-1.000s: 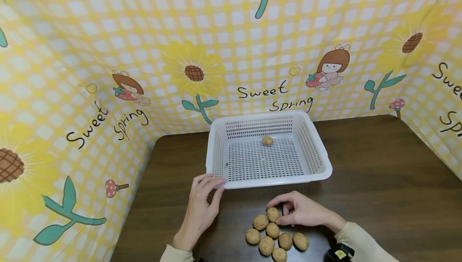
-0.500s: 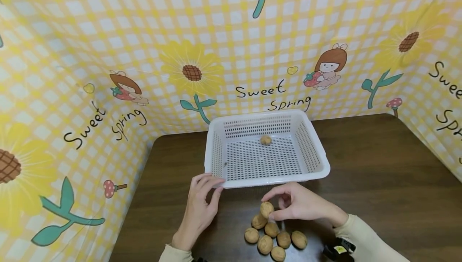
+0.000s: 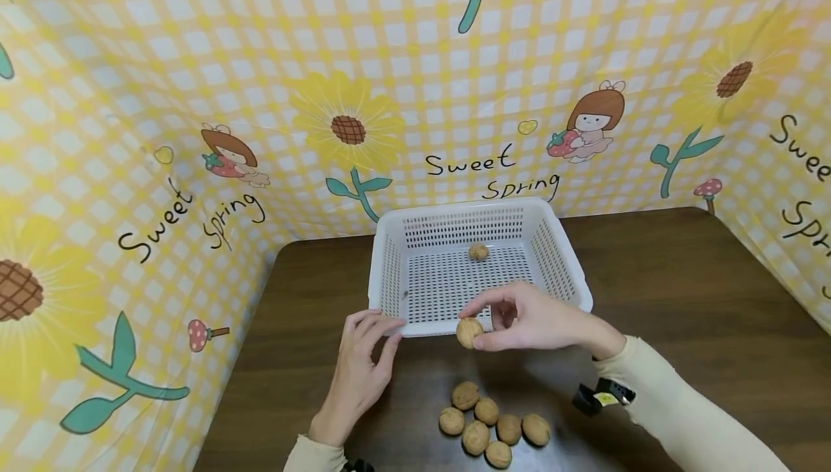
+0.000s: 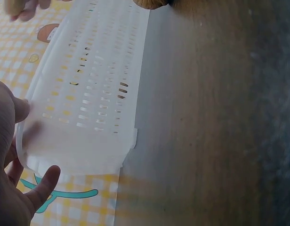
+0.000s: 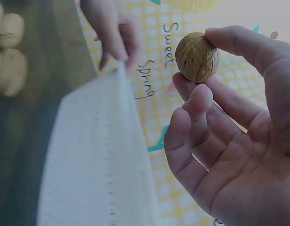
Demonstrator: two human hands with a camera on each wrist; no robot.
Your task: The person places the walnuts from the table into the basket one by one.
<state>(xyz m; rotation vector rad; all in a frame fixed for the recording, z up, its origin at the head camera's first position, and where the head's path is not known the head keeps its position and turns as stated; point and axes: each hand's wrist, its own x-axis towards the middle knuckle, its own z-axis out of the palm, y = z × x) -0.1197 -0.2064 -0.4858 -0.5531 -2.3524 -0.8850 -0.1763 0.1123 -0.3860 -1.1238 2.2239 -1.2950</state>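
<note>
A walnut (image 3: 469,332) is pinched between the thumb and fingertips of my right hand (image 3: 535,319), raised over the near rim of a white plastic basket (image 3: 428,328). Up close in the right wrist view, the walnut (image 5: 197,57) shows its ridged shell, with the other fingers loosely bent below it. My left hand (image 3: 363,360) holds the basket's near left corner, fingers over the rim and thumb at the front side. One walnut (image 3: 478,251) lies inside the basket toward the back. On the table in front sit several loose walnuts (image 3: 476,438) in a cluster.
The dark wooden table (image 3: 682,299) carries everything. Behind and beside it hangs a yellow checked cloth (image 3: 415,60) with sunflowers and lettering, close to the basket's far side. A black wrist strap (image 3: 604,395) is on the right sleeve.
My right hand has picked the topmost walnut from the cluster and moved it up and forward to the basket's near rim. The left hand and basket have stayed in place.
</note>
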